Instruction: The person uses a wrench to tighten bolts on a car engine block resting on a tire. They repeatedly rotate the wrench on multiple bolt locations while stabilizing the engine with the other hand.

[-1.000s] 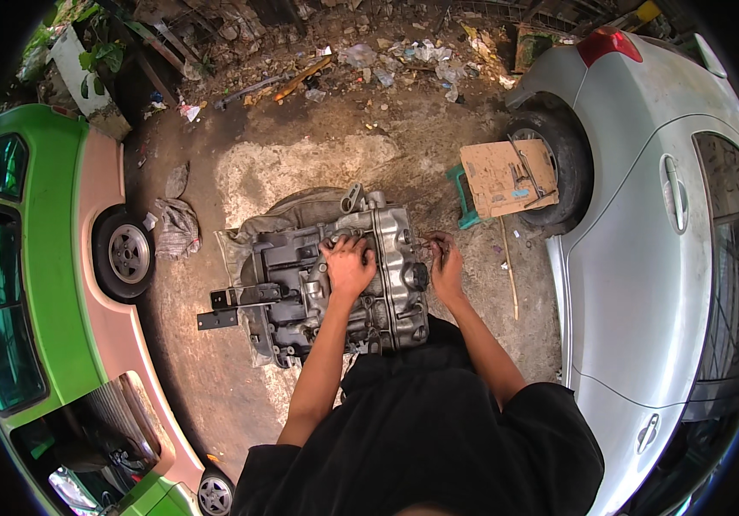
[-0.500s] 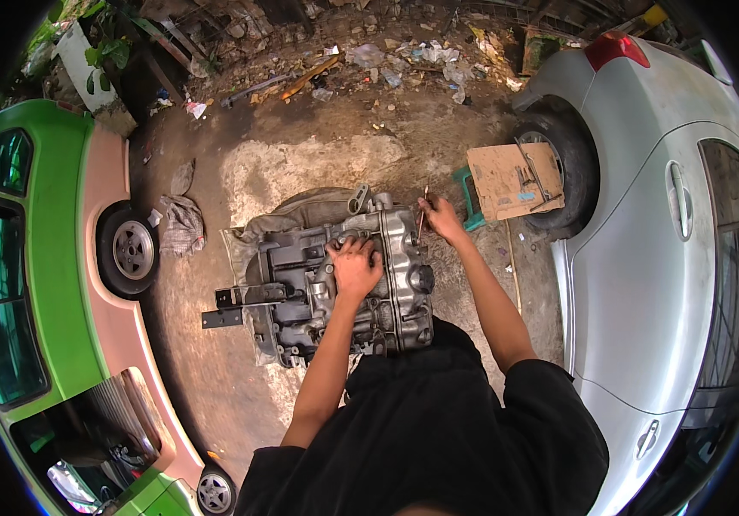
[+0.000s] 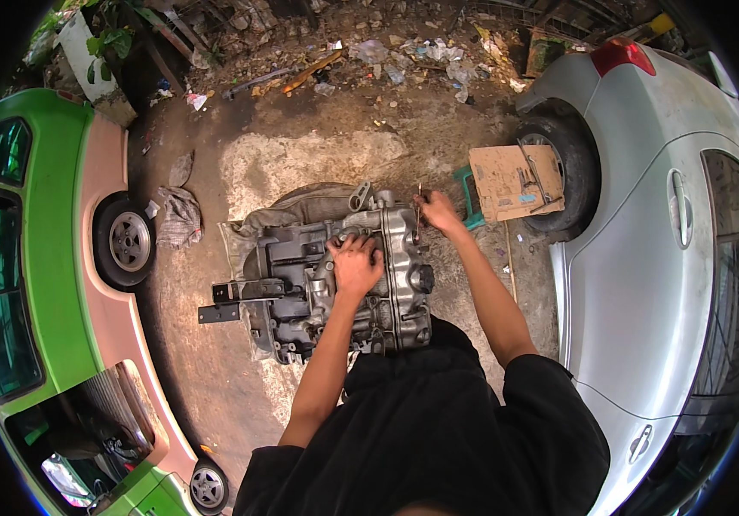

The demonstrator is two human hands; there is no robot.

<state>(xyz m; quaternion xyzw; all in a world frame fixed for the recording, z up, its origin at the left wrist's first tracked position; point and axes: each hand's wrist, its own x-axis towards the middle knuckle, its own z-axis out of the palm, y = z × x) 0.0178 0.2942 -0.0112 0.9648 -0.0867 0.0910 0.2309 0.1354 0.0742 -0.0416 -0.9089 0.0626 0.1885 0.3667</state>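
Observation:
A metal engine point(image 3: 296, 258) lies on grey sacking point(image 3: 245, 228), with a black bracket point(image 3: 219, 314) at its left. My left hand point(image 3: 355, 265) rests on the engine's top, fingers bent and apart over the castings. My right hand point(image 3: 435, 211) is closed on a slim metal tool point(image 3: 418, 228), likely a wrench, held upright along the engine's right edge by the silver cover point(image 3: 399, 262). The tool's far end is too small to make out.
A green and pink van point(image 3: 51, 241) stands left, a silver car point(image 3: 627, 284) right. A cardboard sheet point(image 3: 498, 172) with tools rests on a green stool point(image 3: 464, 198). A crumpled sack point(image 3: 180, 215) lies near the van; litter point(image 3: 369, 56) is strewn beyond the engine.
My right hand has moved forward from beside the black cap to the engine's upper right, then slightly left, with the slim tool in it. My left hand stays on the engine.

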